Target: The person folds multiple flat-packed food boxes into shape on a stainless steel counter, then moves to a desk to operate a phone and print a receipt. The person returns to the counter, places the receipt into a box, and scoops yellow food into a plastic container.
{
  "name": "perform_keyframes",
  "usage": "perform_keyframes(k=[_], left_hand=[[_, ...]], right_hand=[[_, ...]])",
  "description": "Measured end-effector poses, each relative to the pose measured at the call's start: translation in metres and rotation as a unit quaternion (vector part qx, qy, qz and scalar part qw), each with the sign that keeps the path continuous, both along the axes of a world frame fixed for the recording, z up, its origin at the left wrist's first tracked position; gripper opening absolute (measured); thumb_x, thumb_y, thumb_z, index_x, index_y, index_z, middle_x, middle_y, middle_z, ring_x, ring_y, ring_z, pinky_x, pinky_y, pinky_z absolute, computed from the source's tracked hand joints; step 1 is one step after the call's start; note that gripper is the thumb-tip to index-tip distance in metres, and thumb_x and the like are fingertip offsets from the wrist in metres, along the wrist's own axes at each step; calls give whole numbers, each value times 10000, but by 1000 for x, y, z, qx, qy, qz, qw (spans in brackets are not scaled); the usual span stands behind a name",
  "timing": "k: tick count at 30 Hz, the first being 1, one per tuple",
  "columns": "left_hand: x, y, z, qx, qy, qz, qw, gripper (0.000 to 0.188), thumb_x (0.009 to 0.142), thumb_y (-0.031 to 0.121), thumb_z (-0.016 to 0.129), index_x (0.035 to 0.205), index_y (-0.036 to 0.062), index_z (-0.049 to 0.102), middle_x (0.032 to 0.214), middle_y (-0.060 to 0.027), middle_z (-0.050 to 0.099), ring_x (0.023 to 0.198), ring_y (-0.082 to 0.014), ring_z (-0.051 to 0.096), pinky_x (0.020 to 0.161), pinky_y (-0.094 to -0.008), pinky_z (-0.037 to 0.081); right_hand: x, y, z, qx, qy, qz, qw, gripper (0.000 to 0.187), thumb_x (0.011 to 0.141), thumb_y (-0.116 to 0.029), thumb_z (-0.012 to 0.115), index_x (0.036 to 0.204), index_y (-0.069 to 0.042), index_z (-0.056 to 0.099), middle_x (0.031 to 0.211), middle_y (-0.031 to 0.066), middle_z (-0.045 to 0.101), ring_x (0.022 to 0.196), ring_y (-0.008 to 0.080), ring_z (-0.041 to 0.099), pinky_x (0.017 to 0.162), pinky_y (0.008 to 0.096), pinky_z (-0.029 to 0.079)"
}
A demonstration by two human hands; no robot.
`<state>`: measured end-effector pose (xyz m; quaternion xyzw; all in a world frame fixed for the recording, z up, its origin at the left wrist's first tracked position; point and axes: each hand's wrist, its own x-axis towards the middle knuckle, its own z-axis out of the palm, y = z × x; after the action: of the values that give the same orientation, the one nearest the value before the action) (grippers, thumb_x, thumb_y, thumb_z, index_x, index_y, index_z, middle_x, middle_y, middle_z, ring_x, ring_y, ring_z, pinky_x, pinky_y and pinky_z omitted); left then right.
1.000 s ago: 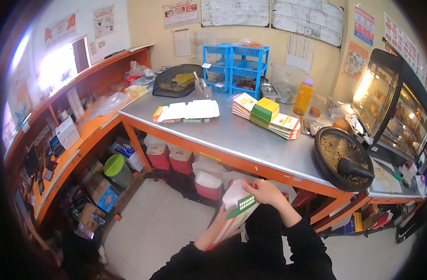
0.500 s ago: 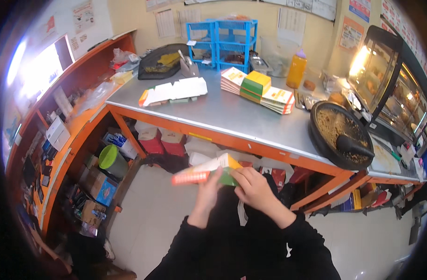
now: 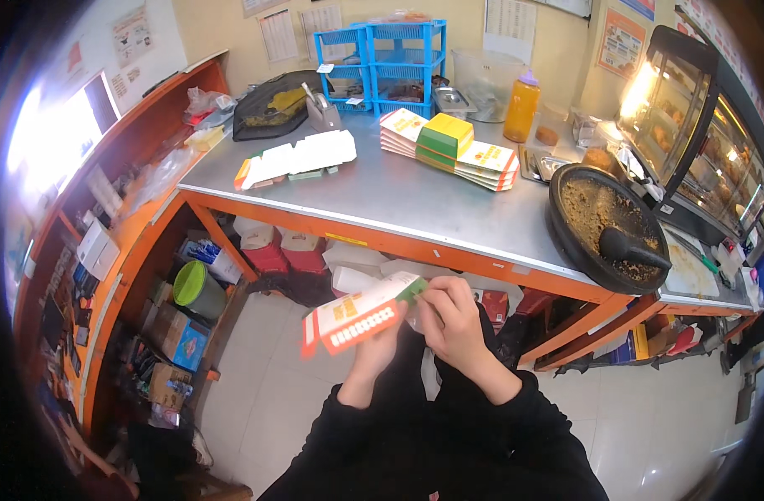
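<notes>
A white, orange and green cardboard food box [image 3: 353,311] is held in front of me, off the near edge of the table, tilted with its orange patterned side facing me. My left hand [image 3: 375,349] grips it from below, and its fingers are partly hidden by the board. At the green end, my right hand [image 3: 455,326] pinches the carton's edge with bent fingers. On the steel table [image 3: 361,196] lies a pile of similar flat cartons [image 3: 490,163] with a yellow and green section. Left of it sit more flat cartons [image 3: 298,159], white side up.
A large stone mortar [image 3: 578,209] with a pestle [image 3: 628,249] and ground paste stands at the table's right. Behind are an orange squeeze bottle [image 3: 522,108], blue basket racks [image 3: 407,58] and a lit glass food cabinet [image 3: 662,117]. A green-rimmed bin [image 3: 200,288] stands below left.
The box has turned in my hands, showing more of its printed top and orange side. My right hand has shifted slightly and now pinches the green end. The view has moved a little.
</notes>
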<state>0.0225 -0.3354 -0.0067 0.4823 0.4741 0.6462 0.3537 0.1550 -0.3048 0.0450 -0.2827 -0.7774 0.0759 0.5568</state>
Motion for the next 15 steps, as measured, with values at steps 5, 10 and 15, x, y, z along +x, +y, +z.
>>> perform_keyframes(k=[5,10,15], left_hand=[[1,-4,-13,-12,28,10,999,259,864,99,621,1098,10,555,1023,-46,572,931,-124,546,791,-280,473],[-10,-13,-23,11,167,69,984,296,857,91,628,1128,10,543,1071,-62,574,973,-140,548,824,-281,470],[-21,-39,-19,21,242,69,968,320,860,96,623,1153,12,524,1087,-69,572,992,-152,548,835,-290,468]], right_hand=[[-2,-5,-2,-39,12,-12,999,132,697,18,631,810,-5,568,866,109,545,818,293,537,732,382,425],[2,-4,-1,-26,-33,-14,999,101,693,13,626,781,-7,579,842,99,544,823,286,542,788,403,424],[11,-5,2,-5,-118,-3,993,76,690,25,630,747,0,586,807,84,547,812,273,555,807,390,440]])
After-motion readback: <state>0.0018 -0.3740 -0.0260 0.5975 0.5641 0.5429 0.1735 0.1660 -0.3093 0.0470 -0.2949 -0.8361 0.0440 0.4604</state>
